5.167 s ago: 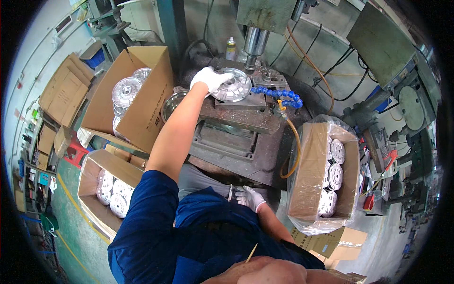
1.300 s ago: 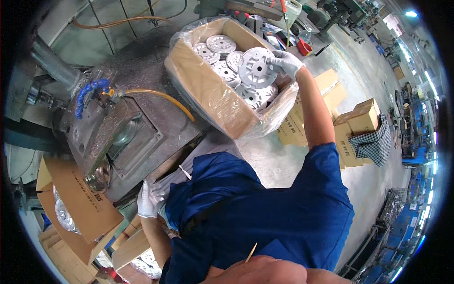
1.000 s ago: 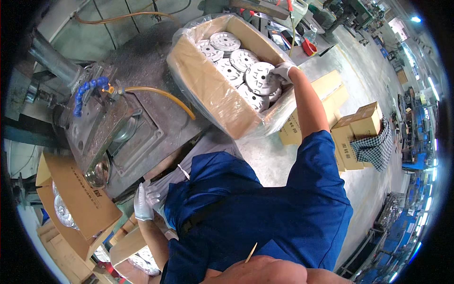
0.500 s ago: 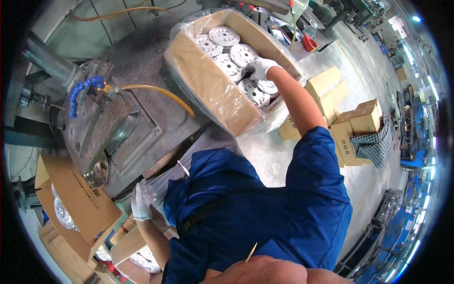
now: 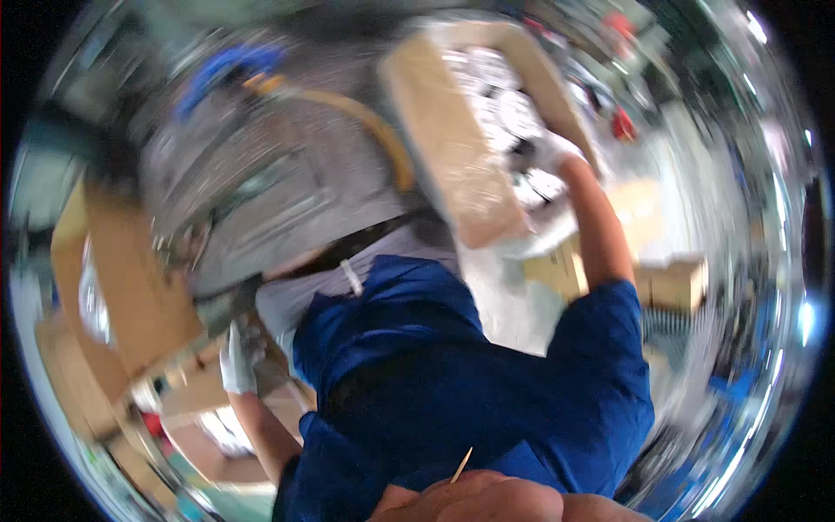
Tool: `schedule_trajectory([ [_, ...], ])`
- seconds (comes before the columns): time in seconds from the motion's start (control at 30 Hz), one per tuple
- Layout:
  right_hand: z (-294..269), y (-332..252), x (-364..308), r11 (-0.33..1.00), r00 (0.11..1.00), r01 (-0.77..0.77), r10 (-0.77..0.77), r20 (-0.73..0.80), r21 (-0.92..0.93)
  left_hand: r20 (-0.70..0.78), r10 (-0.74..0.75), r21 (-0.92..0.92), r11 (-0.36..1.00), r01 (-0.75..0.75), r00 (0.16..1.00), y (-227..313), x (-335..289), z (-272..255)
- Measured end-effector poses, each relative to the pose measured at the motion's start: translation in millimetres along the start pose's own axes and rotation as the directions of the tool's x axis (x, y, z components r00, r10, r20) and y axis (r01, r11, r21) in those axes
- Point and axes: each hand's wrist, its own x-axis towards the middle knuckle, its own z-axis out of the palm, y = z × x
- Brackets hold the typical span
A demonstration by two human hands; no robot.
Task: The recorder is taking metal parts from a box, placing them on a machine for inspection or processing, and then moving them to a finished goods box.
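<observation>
The view is smeared by motion. My right hand (image 5: 551, 151), in a white glove, reaches into a plastic-lined cardboard box (image 5: 444, 113) and lies over the silver-white slotted metal discs (image 5: 515, 113) stacked inside. Its fingers are blurred, so whether they grip a disc is hidden. My left hand (image 5: 238, 358), also gloved in white, hangs low at the left beside my grey-covered leg, above an opened carton (image 5: 200, 452) with pale parts in it. Its fingers are stretched out, with nothing seen in them.
A grey metal machine table (image 5: 348, 209) stands ahead, with a blue jointed hose (image 5: 222, 70) and an orange hose (image 5: 365, 122). At the left, an open carton (image 5: 148, 296) holds shiny metal parts. More cartons (image 5: 674, 283) and a checked cloth (image 5: 670, 324) are at the right.
The whole view has swung, so the box and machine table now appear further right. My right hand stays over the discs in the box; my left hand remains low beside my leg.
</observation>
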Motion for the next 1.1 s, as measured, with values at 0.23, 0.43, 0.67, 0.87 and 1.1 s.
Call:
schedule_trajectory([
  [0.23,-7.0,34.9,-21.3,0.971,0.97,0.23,-0.223,0.093,-0.069,-0.294,0.535,0.876,0.483,-0.001,0.792,-26.6,-77.5,-118.5],
  [0.43,-84.1,-43.9,-31.3,0.862,0.979,0.102,-0.176,0.103,0.496,-0.829,-0.37,-0.453,0.884,-0.116,0.42,-193.4,-105.4,-251.2],
  [0.67,-102.1,-203.7,-68.4,0.824,0.861,0.356,-0.472,0.188,0.44,-0.737,-0.34,-0.105,0.911,0.398,0.584,-276.8,-69.3,-210.0],
  [0.87,-90.3,-221.2,-69.6,0.837,0.86,0.389,-0.48,0.175,0.383,-0.656,-0.293,0.147,0.855,0.498,0.696,-271.4,-61.6,-206.4],
  [1.1,-82.0,-227.1,-69.2,0.826,0.83,0.425,-0.519,0.205,0.371,-0.508,0.085,-0.128,0.977,-0.173,0.857,-247.9,-94.4,-205.3],
])
